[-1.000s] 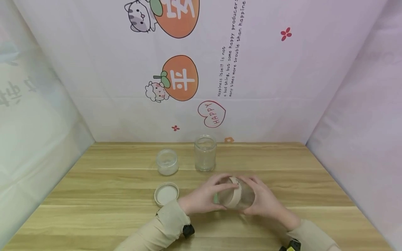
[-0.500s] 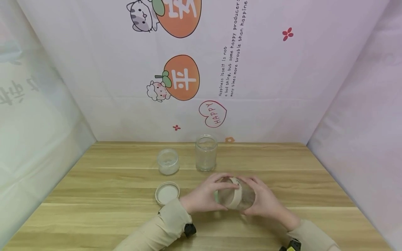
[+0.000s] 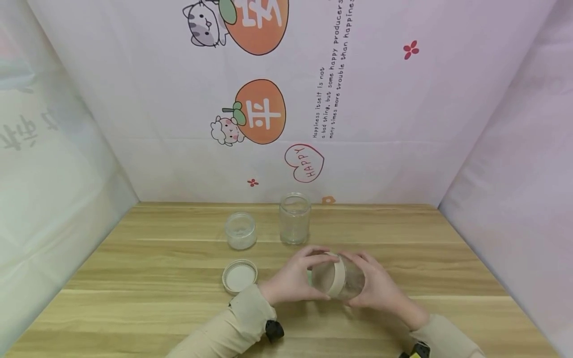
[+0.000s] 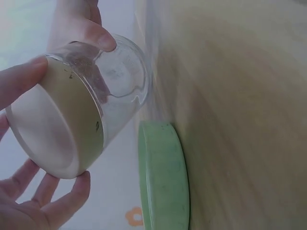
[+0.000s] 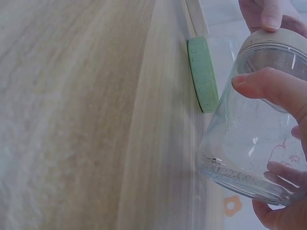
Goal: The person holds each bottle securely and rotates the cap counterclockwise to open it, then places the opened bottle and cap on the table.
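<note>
Both hands hold one clear glass jar [image 3: 355, 277], tipped on its side in front of the person. My left hand [image 3: 293, 279] grips the cream lid [image 3: 338, 279] on the jar's left end, its thumb and fingertips spread round the rim in the left wrist view. Around the glass body curls my right hand [image 3: 380, 286], with its thumb [image 5: 268, 88] along the near side in the right wrist view. Through the glass, no contents show. A green lid [image 4: 165, 177] stands on the table beyond the jar, mostly hidden by the left hand in the head view.
At the back of the wooden table [image 3: 156, 278] stand a tall lidless glass jar [image 3: 294, 223] and a short clear jar [image 3: 240, 232]. A white-lined lid [image 3: 239, 276] lies upturned left of the left wrist. Printed cloth [image 3: 367, 164] walls off the back and sides.
The left hand's fingers have shifted slightly on the cream lid, baring more of its band. The right hand keeps its grip, and the jar stays in nearly the same place.
</note>
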`<state>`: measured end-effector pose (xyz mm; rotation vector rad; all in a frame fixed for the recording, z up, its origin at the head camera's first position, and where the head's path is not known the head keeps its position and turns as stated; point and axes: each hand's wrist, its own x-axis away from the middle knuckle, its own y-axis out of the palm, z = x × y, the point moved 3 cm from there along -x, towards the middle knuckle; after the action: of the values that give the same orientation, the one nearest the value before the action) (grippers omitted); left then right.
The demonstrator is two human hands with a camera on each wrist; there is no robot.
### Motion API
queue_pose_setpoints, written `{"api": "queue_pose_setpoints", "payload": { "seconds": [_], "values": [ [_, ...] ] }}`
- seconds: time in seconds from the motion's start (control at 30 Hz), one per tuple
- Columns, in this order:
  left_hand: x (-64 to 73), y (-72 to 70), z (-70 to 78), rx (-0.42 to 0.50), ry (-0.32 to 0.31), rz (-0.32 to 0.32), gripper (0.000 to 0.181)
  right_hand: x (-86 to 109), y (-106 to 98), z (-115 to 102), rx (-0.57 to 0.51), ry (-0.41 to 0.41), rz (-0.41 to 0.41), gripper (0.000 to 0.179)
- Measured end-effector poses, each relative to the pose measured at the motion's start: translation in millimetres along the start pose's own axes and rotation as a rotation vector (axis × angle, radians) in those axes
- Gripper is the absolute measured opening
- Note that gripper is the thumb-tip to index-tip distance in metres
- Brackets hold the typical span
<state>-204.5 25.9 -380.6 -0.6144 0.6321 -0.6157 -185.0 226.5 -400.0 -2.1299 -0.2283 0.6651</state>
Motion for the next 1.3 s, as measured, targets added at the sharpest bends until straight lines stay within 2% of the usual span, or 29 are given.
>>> {"api": "queue_pose_setpoints", "payload": {
  "seconds": [0.1,0.33,0.57,0.77,1.07,1.17,1.3],
  "values": [
    [-1.3,1.9,-2.0,0.06,-0.045,0.01,0.073,1.0,0,0,0.003,-0.008,0.008,0.099],
    [-3.1,3.3,-3.9,0.132,-0.131,0.047,0.075,1.8,0,0,0.01,-0.019,0.019,0.099],
    [-4.8,4.6,-5.6,0.087,-0.186,0.073,0.075,1.4,1,0,0.025,0.012,0.03,0.101],
    [-3.6,5.7,-6.0,0.117,-0.242,0.084,0.074,1.4,1,-1,0.037,0.026,0.03,0.101],
    [-4.5,11.1,-8.5,0.19,-0.3,0.133,0.068,1.2,1,-1,0.04,0.051,0.038,0.102],
    [-5.2,11.3,-8.9,0.184,-0.324,0.126,0.07,0.9,1,0,0.039,0.061,0.041,0.102],
    [-5.0,9.8,-7.8,0.135,-0.303,0.094,0.076,0.5,1,-1,0.039,0.063,0.042,0.101]
  ]
}}
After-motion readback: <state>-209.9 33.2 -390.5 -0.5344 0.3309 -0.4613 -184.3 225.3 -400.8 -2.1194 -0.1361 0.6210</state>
